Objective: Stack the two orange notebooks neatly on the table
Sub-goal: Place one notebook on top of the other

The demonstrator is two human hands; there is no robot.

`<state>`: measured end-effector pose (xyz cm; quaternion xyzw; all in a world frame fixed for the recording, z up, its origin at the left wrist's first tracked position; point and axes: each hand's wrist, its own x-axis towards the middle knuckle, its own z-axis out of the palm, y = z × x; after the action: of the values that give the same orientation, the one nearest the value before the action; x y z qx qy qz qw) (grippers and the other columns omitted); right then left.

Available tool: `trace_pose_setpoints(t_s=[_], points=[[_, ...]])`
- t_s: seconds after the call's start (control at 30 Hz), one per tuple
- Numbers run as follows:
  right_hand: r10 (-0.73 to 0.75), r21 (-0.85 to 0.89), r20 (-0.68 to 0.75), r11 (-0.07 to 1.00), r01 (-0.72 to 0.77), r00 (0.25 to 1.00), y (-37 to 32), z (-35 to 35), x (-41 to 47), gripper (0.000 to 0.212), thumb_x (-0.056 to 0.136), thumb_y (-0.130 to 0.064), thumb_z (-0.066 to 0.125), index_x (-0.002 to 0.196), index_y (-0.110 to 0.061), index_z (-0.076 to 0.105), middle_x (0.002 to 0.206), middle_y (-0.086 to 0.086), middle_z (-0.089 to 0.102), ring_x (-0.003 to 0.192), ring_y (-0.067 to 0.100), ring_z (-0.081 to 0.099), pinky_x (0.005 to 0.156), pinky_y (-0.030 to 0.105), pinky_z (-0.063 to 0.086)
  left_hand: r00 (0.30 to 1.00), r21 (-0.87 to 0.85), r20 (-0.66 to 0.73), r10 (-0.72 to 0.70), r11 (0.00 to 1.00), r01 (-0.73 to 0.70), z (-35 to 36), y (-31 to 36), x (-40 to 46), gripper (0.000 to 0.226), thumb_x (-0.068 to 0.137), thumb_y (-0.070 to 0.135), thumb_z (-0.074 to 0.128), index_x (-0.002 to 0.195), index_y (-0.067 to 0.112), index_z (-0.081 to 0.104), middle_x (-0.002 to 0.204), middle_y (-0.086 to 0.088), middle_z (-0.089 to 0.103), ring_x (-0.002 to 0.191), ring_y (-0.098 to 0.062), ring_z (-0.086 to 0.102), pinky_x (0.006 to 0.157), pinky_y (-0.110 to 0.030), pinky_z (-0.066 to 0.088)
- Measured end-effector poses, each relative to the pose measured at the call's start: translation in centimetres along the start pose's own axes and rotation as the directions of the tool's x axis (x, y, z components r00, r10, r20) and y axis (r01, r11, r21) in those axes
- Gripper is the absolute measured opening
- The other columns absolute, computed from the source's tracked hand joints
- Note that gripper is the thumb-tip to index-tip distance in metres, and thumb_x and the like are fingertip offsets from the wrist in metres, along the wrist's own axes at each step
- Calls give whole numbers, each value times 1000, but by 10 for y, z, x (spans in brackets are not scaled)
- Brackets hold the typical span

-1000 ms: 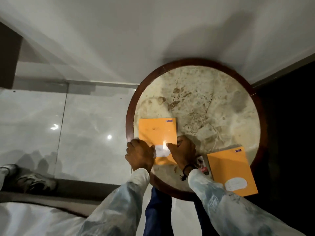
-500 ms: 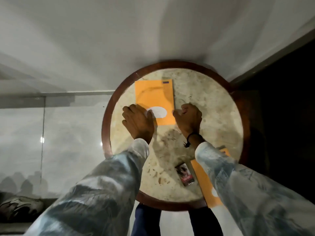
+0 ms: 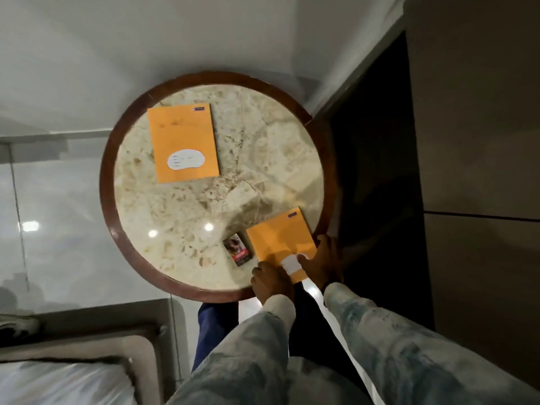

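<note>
One orange notebook (image 3: pixel 183 141) with a white oval label lies flat on the far left part of the round marble table (image 3: pixel 111 206), with no hand on it. A second orange notebook (image 3: pixel 280 238) lies at the table's near right edge, its lower corner sticking out past the rim. My left hand (image 3: pixel 270 280) holds its near left corner. My right hand (image 3: pixel 320 258) grips its right side, thumb on the white label.
A small dark card or packet (image 3: pixel 237 249) lies just left of the near notebook. The table has a raised brown wooden rim. A dark doorway (image 3: pixel 377 171) is to the right, a bed edge (image 3: pixel 73 361) at lower left, glossy floor to the left.
Both hands let go of the far notebook, which now lies alone near the back. They moved back and right onto the second notebook at the near right edge.
</note>
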<state>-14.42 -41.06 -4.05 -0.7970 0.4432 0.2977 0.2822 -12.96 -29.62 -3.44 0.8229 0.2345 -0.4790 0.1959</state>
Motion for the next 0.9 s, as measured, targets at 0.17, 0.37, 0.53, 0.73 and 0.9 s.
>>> trace_pose_setpoints(t_s=[0.17, 0.37, 0.53, 0.73, 0.9], points=[[-3, 115, 55, 993, -3, 998, 20, 0, 15, 62, 78, -40, 82, 127, -12, 54, 133, 15, 59, 124, 36, 57, 102, 45, 49, 978, -192, -97, -187, 967, 166, 14, 16, 5, 50, 101, 26, 50, 142, 1, 36, 137, -22, 52, 127, -42, 58, 103, -47, 47], [-3, 159, 9, 987, 2, 1000, 30, -6, 28, 57, 75, -39, 86, 115, -9, 59, 121, 15, 65, 110, 37, 65, 95, 47, 56, 976, -372, -108, -188, 918, 135, 12, 26, 22, 47, 91, 31, 66, 124, -1, 55, 131, -23, 57, 120, -44, 60, 99, -48, 49], [14, 345, -73, 938, 12, 997, -6, -24, 43, 44, 69, -20, 92, 99, -10, 62, 110, 18, 70, 102, 38, 69, 89, 55, 59, 985, -496, -171, 14, 863, -99, -34, 47, 44, 37, 87, 31, 72, 107, 1, 64, 114, -19, 66, 106, -39, 65, 93, -51, 55], [-208, 337, -186, 904, 262, 960, -166, -5, 56, 40, 66, -35, 88, 84, -24, 54, 91, 6, 63, 83, 26, 59, 68, 29, 39, 892, -410, -432, 130, 853, -323, -176, 63, 119, 42, 83, 31, 81, 107, 2, 63, 115, -20, 64, 107, -38, 63, 92, -42, 50], [-289, 324, -247, 875, 360, 925, -271, 28, 76, 40, 70, -36, 87, 84, -20, 53, 94, 7, 63, 86, 27, 60, 66, 29, 35, 838, -269, -511, 191, 890, -367, -278, 68, 188, 47, 84, 34, 80, 110, -1, 64, 118, -23, 66, 114, -40, 62, 96, -44, 49]])
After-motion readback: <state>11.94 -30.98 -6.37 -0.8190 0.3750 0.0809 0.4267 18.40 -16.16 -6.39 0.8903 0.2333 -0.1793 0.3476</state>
